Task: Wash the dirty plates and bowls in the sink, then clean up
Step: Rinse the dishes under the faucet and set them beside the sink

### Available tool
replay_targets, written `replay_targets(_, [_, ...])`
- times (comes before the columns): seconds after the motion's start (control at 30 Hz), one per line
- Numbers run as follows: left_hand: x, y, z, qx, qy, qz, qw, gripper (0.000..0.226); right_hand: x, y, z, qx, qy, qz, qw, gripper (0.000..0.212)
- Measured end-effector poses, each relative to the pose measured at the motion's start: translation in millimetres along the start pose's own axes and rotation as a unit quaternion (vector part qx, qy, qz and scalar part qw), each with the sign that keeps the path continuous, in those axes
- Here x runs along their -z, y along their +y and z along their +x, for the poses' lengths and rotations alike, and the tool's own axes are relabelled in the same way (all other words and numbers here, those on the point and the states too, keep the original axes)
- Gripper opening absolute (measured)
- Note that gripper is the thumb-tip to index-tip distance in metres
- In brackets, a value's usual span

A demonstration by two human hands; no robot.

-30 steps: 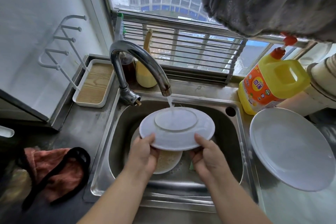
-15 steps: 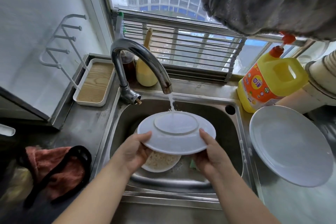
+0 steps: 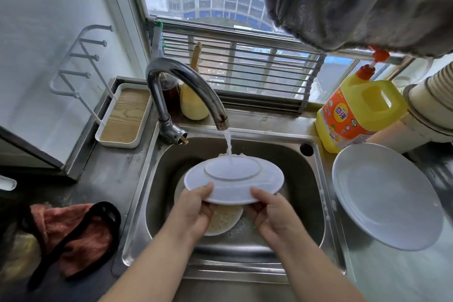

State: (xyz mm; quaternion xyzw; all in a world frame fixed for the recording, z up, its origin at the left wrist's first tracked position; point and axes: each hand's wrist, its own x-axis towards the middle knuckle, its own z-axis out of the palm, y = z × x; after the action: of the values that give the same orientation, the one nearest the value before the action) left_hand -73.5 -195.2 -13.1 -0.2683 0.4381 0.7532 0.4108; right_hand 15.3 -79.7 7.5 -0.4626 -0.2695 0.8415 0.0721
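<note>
I hold a white plate (image 3: 234, 180) upside down over the steel sink (image 3: 306, 193), its base ring facing up. Water from the curved tap (image 3: 186, 86) falls on the far part of that base. My left hand (image 3: 193, 213) grips the plate's near left rim, thumb on top. My right hand (image 3: 272, 213) grips the near right rim the same way. Below the plate, a dirty dish (image 3: 224, 220) with foamy residue lies in the sink bottom, partly hidden by my hands.
A large clean white plate (image 3: 384, 196) rests on the counter right of the sink. A yellow detergent jug (image 3: 358, 113) stands behind it. A wooden tray (image 3: 125, 117) sits at the left, a reddish cloth (image 3: 71, 233) on the near left counter. A grey towel (image 3: 362, 0) hangs overhead.
The plate has stayed under the running water with both hands on its near rim. My hands shifted slightly along the rim and the plate tilted a little.
</note>
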Motion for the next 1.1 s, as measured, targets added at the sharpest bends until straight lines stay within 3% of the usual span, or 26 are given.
replay_targets(0.1, [4, 7, -6, 0.022, -0.041, 0.047, 0.998, 0.016, 2, -3, -6, -0.022, -0.022, 0.028, 0.999, 0.023])
replay_targets(0.27, [-2, 9, 5, -0.008, 0.022, 0.016, 1.0, 0.023, 6, -11, -1, -0.008, 0.009, 0.03, 0.999, 0.028])
replay_targets(0.43, [5, 14, -3, 0.011, -0.02, 0.039, 0.999, 0.021, 12, -8, -3, -0.042, -0.002, 0.035, 0.999, 0.023])
replay_targets(0.53, [9, 20, 5, -0.005, 0.006, 0.013, 1.0, 0.029, 12, -18, 2, -0.023, 0.019, 0.048, 0.998, 0.023])
replay_targets(0.63, [-4, -2, 3, 0.002, 0.028, 0.007, 1.0, 0.032, 5, 3, 1, 0.007, -0.003, 0.031, 0.999, 0.041])
replay_targets(0.7, [-4, -5, -2, 0.02, 0.002, 0.015, 1.0, 0.027, 4, 6, -1, 0.001, -0.007, 0.028, 1.0, 0.049])
replay_targets(0.8, [5, 13, 4, 0.011, -0.013, 0.006, 1.0, 0.021, 11, -17, 0, -0.009, 0.003, 0.058, 0.998, 0.026])
replay_targets(0.9, [-1, 11, 13, -0.023, 0.033, -0.049, 0.998, 0.029, 6, -14, 5, -0.002, -0.003, 0.049, 0.999, 0.028])
replay_targets(1.1, [8, 12, 5, 0.047, -0.028, 0.014, 0.998, 0.027, 8, -6, -1, -0.047, -0.055, 0.028, 0.997, 0.035])
